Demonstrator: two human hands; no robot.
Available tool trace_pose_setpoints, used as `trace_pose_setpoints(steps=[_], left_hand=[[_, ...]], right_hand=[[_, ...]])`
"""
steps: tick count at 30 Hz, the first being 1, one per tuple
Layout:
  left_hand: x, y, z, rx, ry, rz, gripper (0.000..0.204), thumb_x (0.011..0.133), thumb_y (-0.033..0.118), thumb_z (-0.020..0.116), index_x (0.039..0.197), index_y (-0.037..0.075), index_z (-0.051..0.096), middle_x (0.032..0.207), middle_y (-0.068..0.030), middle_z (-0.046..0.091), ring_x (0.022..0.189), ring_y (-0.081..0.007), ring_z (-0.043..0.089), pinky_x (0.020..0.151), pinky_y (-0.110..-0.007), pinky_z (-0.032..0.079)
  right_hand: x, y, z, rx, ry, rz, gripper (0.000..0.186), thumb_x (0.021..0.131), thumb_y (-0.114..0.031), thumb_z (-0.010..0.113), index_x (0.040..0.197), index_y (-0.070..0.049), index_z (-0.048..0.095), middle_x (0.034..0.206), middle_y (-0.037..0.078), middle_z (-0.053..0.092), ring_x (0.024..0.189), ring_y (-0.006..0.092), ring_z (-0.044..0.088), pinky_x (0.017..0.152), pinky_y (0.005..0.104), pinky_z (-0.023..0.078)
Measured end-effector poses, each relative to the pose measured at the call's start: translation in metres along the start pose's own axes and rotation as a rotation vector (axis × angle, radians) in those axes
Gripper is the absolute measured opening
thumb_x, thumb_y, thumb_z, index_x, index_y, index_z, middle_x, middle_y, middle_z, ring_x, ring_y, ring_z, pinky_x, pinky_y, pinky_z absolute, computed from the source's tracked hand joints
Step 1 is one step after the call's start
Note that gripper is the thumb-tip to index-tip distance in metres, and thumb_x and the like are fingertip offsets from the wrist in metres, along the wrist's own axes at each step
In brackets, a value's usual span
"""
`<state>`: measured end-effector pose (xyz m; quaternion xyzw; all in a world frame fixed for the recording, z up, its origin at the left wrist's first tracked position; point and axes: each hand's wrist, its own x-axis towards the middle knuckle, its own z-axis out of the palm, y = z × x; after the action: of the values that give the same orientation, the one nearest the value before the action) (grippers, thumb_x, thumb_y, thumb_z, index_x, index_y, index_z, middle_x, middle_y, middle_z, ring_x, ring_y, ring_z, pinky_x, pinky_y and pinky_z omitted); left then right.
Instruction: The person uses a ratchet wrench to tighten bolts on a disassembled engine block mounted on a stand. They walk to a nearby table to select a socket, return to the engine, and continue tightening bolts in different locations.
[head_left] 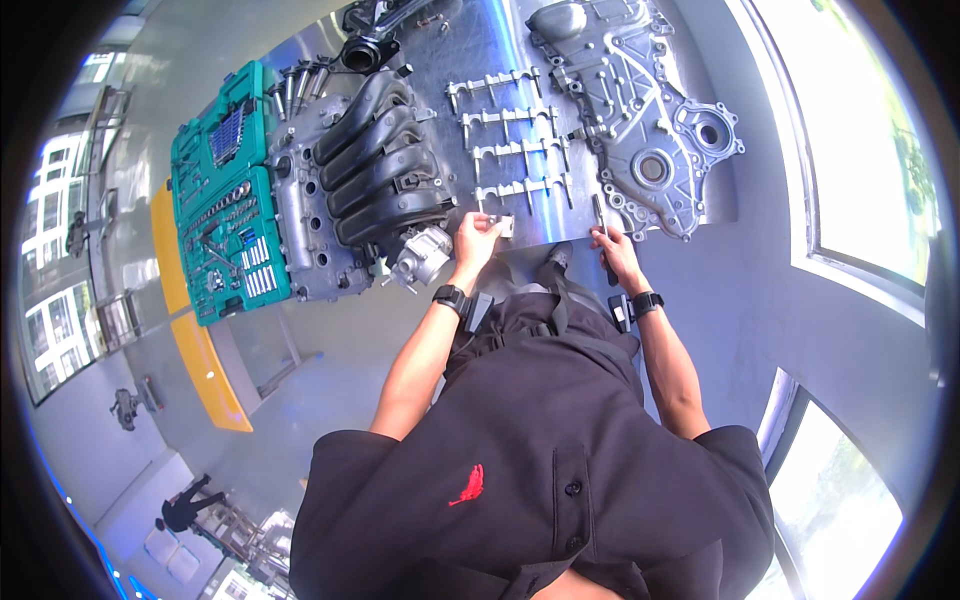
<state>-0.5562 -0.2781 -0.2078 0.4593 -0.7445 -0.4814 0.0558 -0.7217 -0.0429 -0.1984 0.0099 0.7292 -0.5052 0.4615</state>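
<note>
A: What is the left hand (478, 238) doing?
B: Its thumb and fingers pinch the left end of a small, pale, blocky metal piece (507, 226), near the front edge of the shiny silver metal table (455, 55).

A: And the right hand (618, 252)?
B: Its fingers close around a slim, rod-shaped tool (599, 208) with a silvery upper part and a dark lower end. The upper part points toward the table, and the dark end hangs below the hand.

A: Are the hands touching?
B: No, they are apart, the right one by the table's front edge too.

A: What lies just beyond them?
B: Four silver metal bridge-shaped bars (522, 189) with upright pins, set in a column. To their right is a broad grey cast-metal cover (622, 130) with round openings.

A: And left of the bars?
B: A black ribbed manifold (375, 170) with a silver metal housing (422, 257) at its near end; farther left, an open teal plastic tool case (260, 88).
</note>
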Motion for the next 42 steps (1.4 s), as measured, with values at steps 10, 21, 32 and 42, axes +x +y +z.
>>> trace_pose_setpoints(steps=[10,21,32,42], left_hand=[[-0.012,0.004,0.004,-0.011,0.049,0.02,0.043,0.062,0.02,0.076,0.096,0.004,0.055,0.081,-0.0095,0.062,0.075,-0.0223,0.06,0.068,-0.033,0.047],[-0.007,-0.02,0.019,-0.23,0.133,0.113,0.021,0.08,0.012,0.061,0.098,0.003,0.056,0.083,-0.0087,0.059,0.074,-0.02,0.059,0.066,-0.031,0.047],[-0.018,-0.01,0.013,-0.482,-0.038,-0.351,0.019,0.087,0.015,0.057,0.098,0.0,0.057,0.076,-0.005,0.06,0.057,-0.0078,0.056,0.044,-0.021,0.045],[-0.009,0.0,0.016,-0.415,0.093,-0.344,0.015,0.084,0.016,0.058,0.088,0.002,0.054,0.071,-0.006,0.061,0.057,-0.0117,0.058,0.044,-0.025,0.046]], right_hand=[[0.007,-0.008,0.005,-0.105,-0.07,-0.05,0.021,0.086,-0.021,0.053,0.097,-0.004,0.059,0.069,0.001,0.056,0.048,0.0052,0.044,0.042,0.0208,0.036],[0.011,-0.012,-0.001,-0.189,-0.132,-0.07,0.022,0.086,-0.023,0.052,0.096,-0.004,0.058,0.068,0.0,0.056,0.049,0.0056,0.044,0.043,0.0211,0.036],[0.014,-0.016,-0.004,-0.198,-0.136,-0.056,0.021,0.085,-0.022,0.053,0.093,-0.003,0.059,0.067,0.002,0.059,0.049,0.0074,0.045,0.044,0.0224,0.038],[0.02,-0.011,-0.003,-0.145,-0.133,-0.067,0.02,0.084,-0.022,0.054,0.09,-0.003,0.06,0.067,0.002,0.06,0.048,0.0063,0.046,0.042,0.0213,0.037]])
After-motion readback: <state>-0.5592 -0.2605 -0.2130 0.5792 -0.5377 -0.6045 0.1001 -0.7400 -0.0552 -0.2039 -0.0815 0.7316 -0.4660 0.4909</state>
